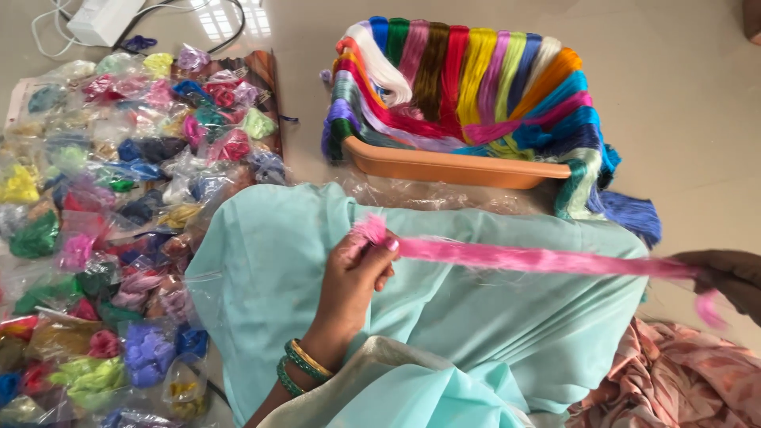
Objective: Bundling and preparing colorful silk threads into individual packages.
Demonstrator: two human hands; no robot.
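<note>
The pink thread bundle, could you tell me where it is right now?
Head view: the pink thread bundle stretches across the mint-green cloth, between the left hand and right hand, below the orange tray.

The left hand (357, 269) rises from a bangled wrist, fingers pinched shut over the lap of pale green cloth (491, 317). The right hand (729, 277), at that cloth's right edge, is closed too, only partly in view.

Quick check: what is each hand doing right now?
Left hand: closed, pinching one end of the pink thread bundle.
Right hand: at the frame edge, closed around the bundle's other end.
</note>
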